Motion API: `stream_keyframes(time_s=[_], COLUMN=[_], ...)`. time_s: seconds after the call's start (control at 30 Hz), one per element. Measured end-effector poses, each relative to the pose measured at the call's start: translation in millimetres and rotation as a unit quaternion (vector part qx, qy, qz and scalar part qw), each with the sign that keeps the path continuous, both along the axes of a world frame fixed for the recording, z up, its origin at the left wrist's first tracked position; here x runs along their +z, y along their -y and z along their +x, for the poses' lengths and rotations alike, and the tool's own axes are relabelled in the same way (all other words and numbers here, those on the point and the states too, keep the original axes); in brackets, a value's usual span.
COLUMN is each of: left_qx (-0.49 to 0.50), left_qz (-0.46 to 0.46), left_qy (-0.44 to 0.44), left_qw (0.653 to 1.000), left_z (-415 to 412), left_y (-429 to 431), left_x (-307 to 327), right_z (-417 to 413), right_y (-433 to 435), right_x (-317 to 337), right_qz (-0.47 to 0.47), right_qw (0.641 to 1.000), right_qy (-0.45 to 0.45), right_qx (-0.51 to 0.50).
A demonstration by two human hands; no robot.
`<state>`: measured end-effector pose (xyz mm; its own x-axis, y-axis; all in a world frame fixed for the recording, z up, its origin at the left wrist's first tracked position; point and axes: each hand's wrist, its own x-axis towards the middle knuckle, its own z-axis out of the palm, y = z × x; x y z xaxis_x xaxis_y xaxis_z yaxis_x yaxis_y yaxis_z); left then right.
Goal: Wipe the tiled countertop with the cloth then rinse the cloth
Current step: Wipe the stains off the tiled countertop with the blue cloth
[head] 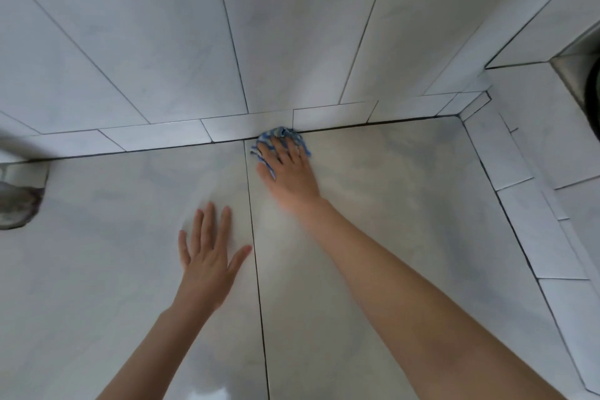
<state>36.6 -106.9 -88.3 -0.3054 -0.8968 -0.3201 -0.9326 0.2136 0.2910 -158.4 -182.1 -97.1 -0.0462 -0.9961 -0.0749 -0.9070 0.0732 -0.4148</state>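
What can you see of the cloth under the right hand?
The cloth is a blue-and-white patterned rag, soft and bunched up, mostly hidden beneath the right hand, whose spread fingers press it onto the tiled countertop. Its far edge lies against the dark grout seam where the countertop meets the tiled wall.

You see two bare hands: left hand (207,256) lower centre of frame, right hand (289,169) at centre. One blue-and-white striped cloth (285,135), centre. Two large pale grey countertop tiles (113,269), split by one dark grout line (256,256). One blurred grey metal object (16,204) at left edge; you cannot tell its kind.
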Motion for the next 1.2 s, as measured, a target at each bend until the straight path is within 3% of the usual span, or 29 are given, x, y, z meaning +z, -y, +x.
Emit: stream_keyframes(time_s=[0.13, 0.3, 0.53, 0.8, 0.93, 1.2], left_qx=[-0.006, -0.011, -0.014, -0.011, -0.005, -0.003], left_qz=[0.015, 0.022, 0.031, 0.026, 0.019, 0.0], left_qy=[0.0, 0.009, 0.01, 0.012, 0.013, -0.022], left_qw=[1.0, 1.0, 0.999, 1.0, 1.0, 1.0], left_z=[-2, -3, -3, -4, -6, -24], left_y=[2, 3, 4, 2, 1, -7], left_x=[-4, -4, -2, -2, -2, 0], right_z=[15, 7, -102, -249, -255, -215], right_y=[5, -5, -30, -104, -120, -121], right_x=[0, -4, -7, -9, -8, -10], right_qz=[0.014, 0.008, 0.007, 0.075, 0.094, 0.052], right_qw=[0.999, 0.996, 0.996, 0.96, 0.945, 0.948], right_qy=[0.011, -0.037, -0.061, -0.121, -0.082, -0.064], right_qx=[0.034, 0.081, -0.066, -0.243, -0.303, -0.306])
